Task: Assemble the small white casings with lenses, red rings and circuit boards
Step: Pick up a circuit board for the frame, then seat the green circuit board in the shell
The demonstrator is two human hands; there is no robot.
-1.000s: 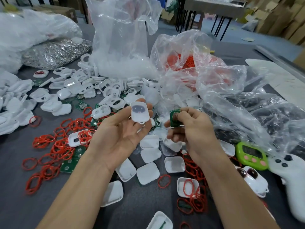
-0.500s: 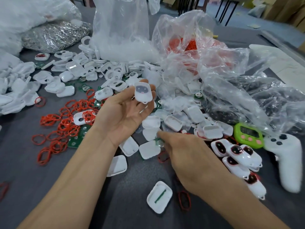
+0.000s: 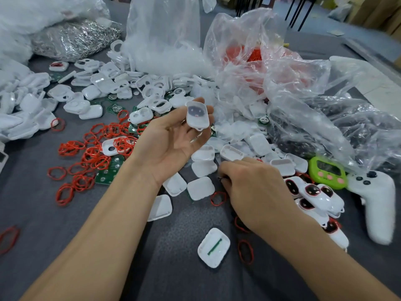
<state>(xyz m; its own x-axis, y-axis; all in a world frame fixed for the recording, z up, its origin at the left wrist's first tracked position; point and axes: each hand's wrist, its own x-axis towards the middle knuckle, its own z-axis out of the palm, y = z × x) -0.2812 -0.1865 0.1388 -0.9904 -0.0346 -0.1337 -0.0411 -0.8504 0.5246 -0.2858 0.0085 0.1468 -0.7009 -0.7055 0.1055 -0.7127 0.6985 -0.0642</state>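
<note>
My left hand (image 3: 167,144) is raised palm up and pinches a small white casing (image 3: 197,116) at its fingertips; a dark lens shows through the casing. My right hand (image 3: 256,192) is down on the table among white casing backs (image 3: 200,187), knuckles up and fingers curled under. A thin dark edge shows at its fingertips, but what they hold is hidden. Loose red rings (image 3: 95,148) and green circuit boards (image 3: 108,172) lie to the left. Several assembled casings (image 3: 314,192) lie to the right of that hand.
Crumpled clear plastic bags (image 3: 271,72) crowd the back and right. A bag of metal rings (image 3: 76,38) sits far left. A green timer (image 3: 327,172) and a white controller (image 3: 379,205) lie at the right. One casing back with a green strip (image 3: 213,247) lies near me.
My right hand, which held a green circuit board up beside the casing, has dropped to the table among the casing backs. My left hand still holds the casing up.
</note>
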